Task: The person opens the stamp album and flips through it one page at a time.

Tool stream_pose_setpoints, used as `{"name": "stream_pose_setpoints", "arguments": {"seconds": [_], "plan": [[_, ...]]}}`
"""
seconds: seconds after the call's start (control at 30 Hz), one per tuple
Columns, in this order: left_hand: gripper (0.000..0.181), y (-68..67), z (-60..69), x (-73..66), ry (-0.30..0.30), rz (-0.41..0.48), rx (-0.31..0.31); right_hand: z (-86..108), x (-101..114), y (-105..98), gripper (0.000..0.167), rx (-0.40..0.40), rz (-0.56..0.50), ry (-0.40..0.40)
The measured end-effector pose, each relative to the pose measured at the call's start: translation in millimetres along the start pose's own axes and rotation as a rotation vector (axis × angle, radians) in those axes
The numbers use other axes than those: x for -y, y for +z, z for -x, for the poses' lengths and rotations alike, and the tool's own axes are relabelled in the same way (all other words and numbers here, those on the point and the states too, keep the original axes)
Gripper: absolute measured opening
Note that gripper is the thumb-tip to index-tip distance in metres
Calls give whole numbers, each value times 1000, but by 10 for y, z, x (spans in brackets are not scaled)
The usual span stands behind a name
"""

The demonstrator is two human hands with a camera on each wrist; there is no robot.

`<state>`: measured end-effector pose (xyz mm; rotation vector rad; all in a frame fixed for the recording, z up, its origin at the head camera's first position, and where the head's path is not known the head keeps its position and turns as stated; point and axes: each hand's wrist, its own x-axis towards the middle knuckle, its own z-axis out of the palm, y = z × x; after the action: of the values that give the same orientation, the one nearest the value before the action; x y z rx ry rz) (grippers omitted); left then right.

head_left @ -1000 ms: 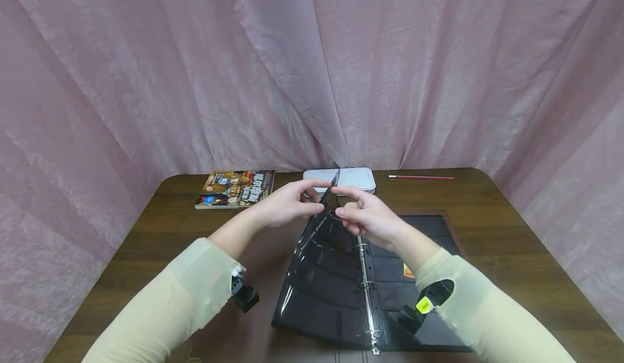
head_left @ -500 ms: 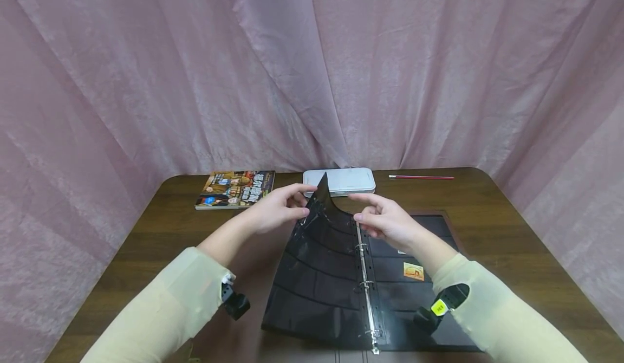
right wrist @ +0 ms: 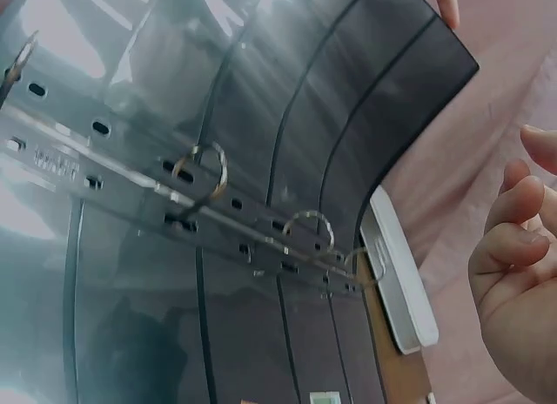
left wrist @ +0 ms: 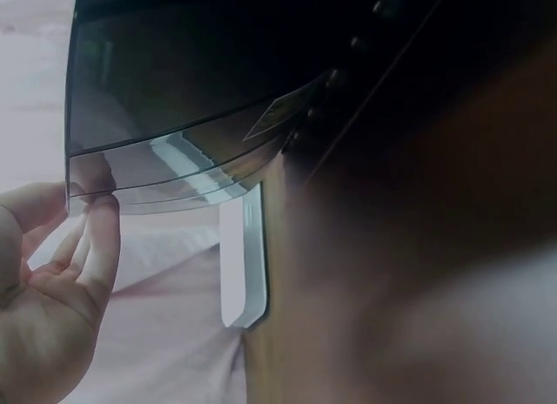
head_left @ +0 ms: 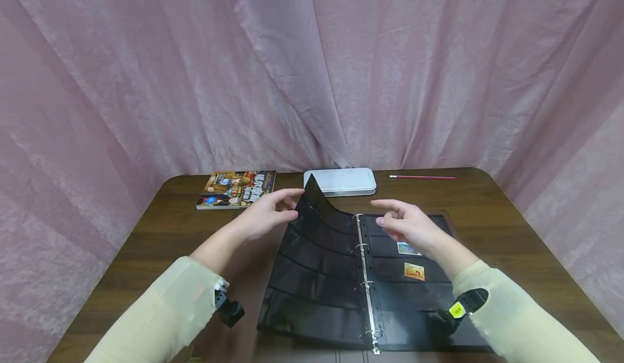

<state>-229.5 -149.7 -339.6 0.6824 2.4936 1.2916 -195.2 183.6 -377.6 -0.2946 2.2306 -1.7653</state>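
A ring-binder stamp album lies open on the table, its metal ring spine (head_left: pixel 366 282) running between black pocket pages. My left hand (head_left: pixel 265 211) pinches the outer upper edge of the left-hand black page (head_left: pixel 312 276), which curves up off the album; the left wrist view has thumb and fingers (left wrist: pixel 103 239) on either side of that edge. Over the right-hand page (head_left: pixel 404 303) hovers my right hand (head_left: pixel 409 225), holding nothing, its index finger extended and the others loosely curled. An orange stamp (head_left: pixel 414 271) and a blue-green stamp (head_left: pixel 408 248) show in this page's pockets.
Along the table's far side are a comic-style magazine (head_left: pixel 236 189), a white flat case (head_left: pixel 341 181) behind the album, and a red pencil (head_left: pixel 423 177). A pink curtain (head_left: pixel 312 70) hangs directly behind the table (head_left: pixel 487 233).
My left hand has drawn the page leftward and lower. My right hand has come away from the page's edge and moved right, uncovering the two stamps.
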Motion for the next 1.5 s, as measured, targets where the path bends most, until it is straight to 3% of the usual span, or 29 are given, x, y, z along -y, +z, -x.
{"name": "stream_pose_setpoints", "arguments": {"seconds": [0.2, 0.43, 0.67, 0.97, 1.0, 1.1, 1.5], "plan": [[51, -11, 49, 79, -3, 22, -22, 51, -76, -88, 56, -20, 59, 11], [52, 3, 111, 236, -54, 38, -68, 115, -197, -196, 58, -76, 207, 38], [52, 24, 159, 364, -71, 55, -93, 183, -274, -266, 57, -99, 241, 61], [53, 36, 180, 428, -95, 85, -130, 240, -403, -367, 58, -127, 281, 89], [53, 37, 201, 375, -101, 87, -132, 244, -421, -385, 59, -124, 285, 84], [55, 47, 210, 391, -117, 92, -139, 262, -457, -431, 60, -125, 308, 79], [54, 97, 228, 575, -160, 88, -156, 271, -652, -537, 62, -140, 648, 59]]}}
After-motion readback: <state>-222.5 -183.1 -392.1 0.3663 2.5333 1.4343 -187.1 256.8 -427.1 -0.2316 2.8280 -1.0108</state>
